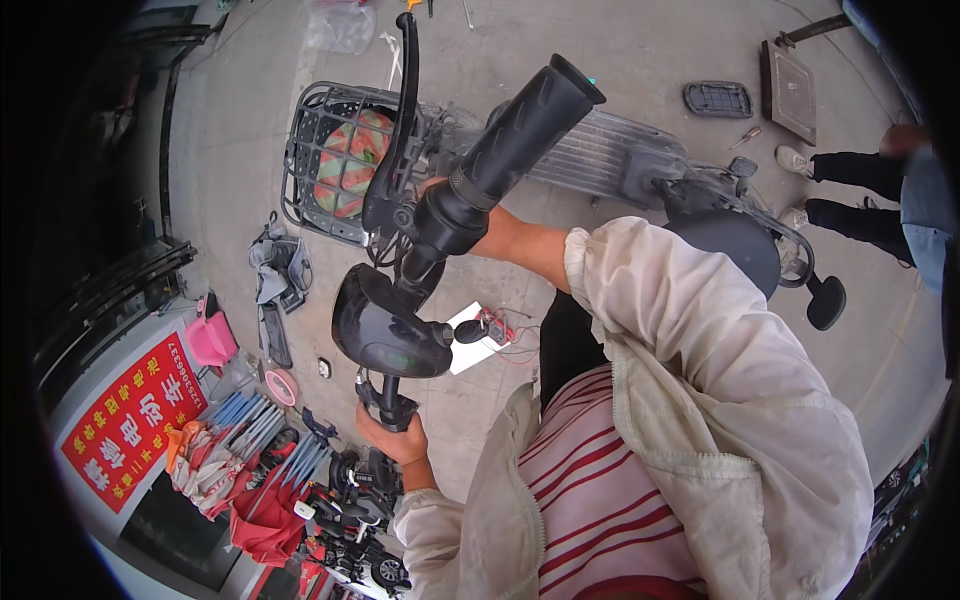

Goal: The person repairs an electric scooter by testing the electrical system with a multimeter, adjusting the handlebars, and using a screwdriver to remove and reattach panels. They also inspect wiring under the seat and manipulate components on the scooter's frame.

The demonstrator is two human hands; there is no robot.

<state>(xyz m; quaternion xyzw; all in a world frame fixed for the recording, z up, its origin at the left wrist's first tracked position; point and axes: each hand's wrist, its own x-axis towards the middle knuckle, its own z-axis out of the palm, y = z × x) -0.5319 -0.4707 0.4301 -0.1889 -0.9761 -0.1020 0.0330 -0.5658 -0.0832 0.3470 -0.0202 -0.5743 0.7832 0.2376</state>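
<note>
A black electric scooter's handlebar crosses in front of me, with a dark rounded headlight housing at its middle. My left hand is closed round the handlebar's lower end, beside a small switch housing. On the far side my right hand reaches behind the ribbed black grip. The grip and its clamp hide most of that hand's fingers; a fingertip shows near the long black brake lever. A small round mirror-like disc sticks out next to the headlight housing.
Beyond the handlebar stand a wire basket with a striped bundle and the ridged footboard. A red meter lies on white paper. A screwdriver, a black tray and a standing person are at right. Folded parasols crowd the left.
</note>
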